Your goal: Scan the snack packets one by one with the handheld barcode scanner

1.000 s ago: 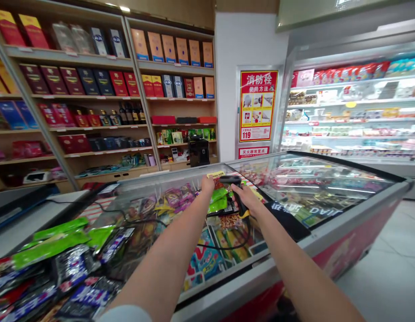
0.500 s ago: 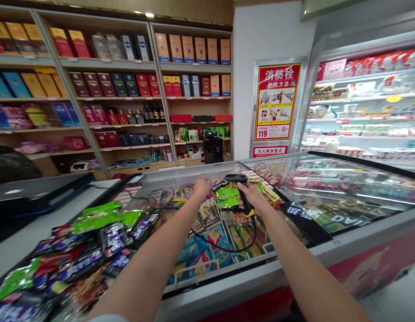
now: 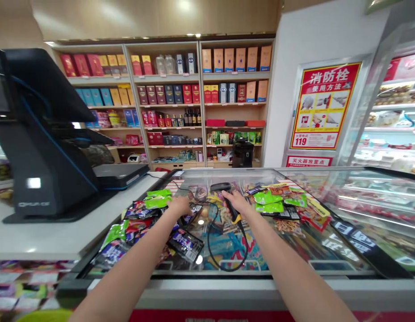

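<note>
My right hand point(image 3: 234, 200) is wrapped round the handle of a black and yellow barcode scanner point(image 3: 227, 203), held above the glass-topped freezer point(image 3: 200, 286). A black cable point(image 3: 211, 255) loops down from the scanner's handle. My left hand point(image 3: 181, 206) is at the right side of a pile of snack packets point(image 3: 143, 219), black-purple and green. Its fingers are blurred and partly hidden, so I cannot tell whether they grip a packet. A dark packet point(image 3: 187, 243) lies just below that hand. A second group of green and red snack packets point(image 3: 269, 201) lies right of the scanner.
On the left, a dark checkout terminal point(image 3: 49, 147) stands on a white counter point(image 3: 56, 237). Shelves of boxed goods point(image 3: 170, 100) line the back wall. A red fire-hydrant sign point(image 3: 324, 107) hangs at the right, beside a lit display fridge point(image 3: 391, 116).
My view has turned left, bringing the terminal in. My left hand has moved from near the scanner and the right-hand packets to the left pile. The scanner has stayed in my right hand, now left of those packets.
</note>
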The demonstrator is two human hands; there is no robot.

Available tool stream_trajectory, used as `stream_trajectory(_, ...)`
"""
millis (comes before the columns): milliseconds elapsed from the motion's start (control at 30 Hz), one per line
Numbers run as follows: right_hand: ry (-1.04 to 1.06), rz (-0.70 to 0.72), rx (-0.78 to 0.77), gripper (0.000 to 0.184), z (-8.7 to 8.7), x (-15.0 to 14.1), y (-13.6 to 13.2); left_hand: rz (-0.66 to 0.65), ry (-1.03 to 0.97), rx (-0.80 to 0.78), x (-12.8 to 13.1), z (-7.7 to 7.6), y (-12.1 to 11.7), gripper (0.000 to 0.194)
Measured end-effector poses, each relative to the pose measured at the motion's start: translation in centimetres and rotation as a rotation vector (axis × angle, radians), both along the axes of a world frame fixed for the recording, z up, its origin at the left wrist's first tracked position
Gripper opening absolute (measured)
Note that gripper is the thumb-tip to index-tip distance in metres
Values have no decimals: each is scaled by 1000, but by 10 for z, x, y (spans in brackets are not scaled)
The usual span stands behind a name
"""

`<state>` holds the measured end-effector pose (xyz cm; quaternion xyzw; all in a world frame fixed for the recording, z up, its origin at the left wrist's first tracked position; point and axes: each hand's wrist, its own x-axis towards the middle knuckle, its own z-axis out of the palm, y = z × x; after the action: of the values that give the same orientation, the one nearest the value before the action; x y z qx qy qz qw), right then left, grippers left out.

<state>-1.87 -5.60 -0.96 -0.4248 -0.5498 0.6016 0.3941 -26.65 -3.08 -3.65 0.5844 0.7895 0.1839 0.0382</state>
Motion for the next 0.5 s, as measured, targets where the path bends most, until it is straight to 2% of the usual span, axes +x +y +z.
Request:
stream_trajectory(100,-9,28,15,29,-4,-14,2,-76,178,-170,7,0,-12,59)
stream_trajectory(233,-21,16,-5,29,-15,-18,7,-166,187,-229,27,1,-12,45)
stream_trajectory(333,-10,-10,-18,27,-24,-14,9,-192,162,-221,40,-1,-2,45)
stream_trajectory(400,-26,-18,-16,27,-28,-8,10,-183,140,-194,43,-2,4,50)
stream_trajectory(500,-40,-18,-11,29,-31,-1,9,-159,113,-195,40,-4,12,71)
